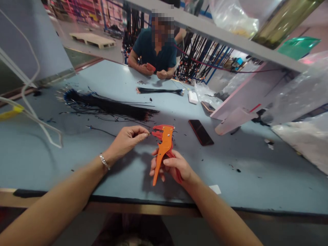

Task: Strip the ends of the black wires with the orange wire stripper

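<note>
My right hand grips an orange and red wire stripper by its handles, with the jaws pointing left. Between thumb and forefinger of my left hand is pinched a thin black wire; it trails out to the left over the table to a tip with a bit of blue. The pinched end is at the mouth of the stripper's red jaws; whether it sits inside them I cannot tell. Beyond my left hand lies a large bundle of black wires, with blue and metal ends on the left.
A black phone lies right of the stripper. Farther back are a smaller wire bundle, a white box and a seated person holding something red. A white cable hangs at left; a shelf post stands at right.
</note>
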Motion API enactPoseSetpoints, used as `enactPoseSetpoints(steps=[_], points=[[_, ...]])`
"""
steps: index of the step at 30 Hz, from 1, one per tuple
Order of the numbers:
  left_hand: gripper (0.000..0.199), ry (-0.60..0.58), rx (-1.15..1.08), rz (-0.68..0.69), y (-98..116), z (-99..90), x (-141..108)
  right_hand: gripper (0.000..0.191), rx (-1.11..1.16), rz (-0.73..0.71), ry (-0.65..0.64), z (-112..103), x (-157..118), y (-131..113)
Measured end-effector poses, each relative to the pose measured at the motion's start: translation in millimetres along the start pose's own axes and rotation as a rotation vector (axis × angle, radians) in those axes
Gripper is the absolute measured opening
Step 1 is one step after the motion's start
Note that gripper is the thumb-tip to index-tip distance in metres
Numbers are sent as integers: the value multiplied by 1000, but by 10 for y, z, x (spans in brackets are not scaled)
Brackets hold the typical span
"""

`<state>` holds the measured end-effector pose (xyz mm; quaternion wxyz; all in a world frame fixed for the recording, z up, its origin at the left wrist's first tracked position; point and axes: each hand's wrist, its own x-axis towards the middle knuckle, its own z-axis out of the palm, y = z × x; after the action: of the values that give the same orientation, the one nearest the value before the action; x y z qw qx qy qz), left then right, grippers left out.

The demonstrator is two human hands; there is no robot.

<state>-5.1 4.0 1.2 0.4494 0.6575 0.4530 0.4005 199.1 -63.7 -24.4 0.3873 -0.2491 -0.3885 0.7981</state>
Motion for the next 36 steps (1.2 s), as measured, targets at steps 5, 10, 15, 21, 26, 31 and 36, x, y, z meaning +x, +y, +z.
enactPoseSetpoints(steps=[5,10,15,21,26,31,36], points=[[26,100,19,7,-34,-9,11,37,20,-19,27,17,6,-24],[26,170,48,12,13,-32,9,37,9,-9,15,21,12,-23],[25,123,107,28,45,-18,-3,35,30,2,-32,15,21,12],[26,80,150,54,33,0,-8,35,-6,9,-47,13,10,-2],[26,108,148,60,48,-13,-10,34,-31,-3,-29,29,9,11],[26,134,131,45,26,-8,0,34,-33,15,-33,28,11,12],[26,141,119,36,12,6,5,34,-26,29,-27,28,7,1]])
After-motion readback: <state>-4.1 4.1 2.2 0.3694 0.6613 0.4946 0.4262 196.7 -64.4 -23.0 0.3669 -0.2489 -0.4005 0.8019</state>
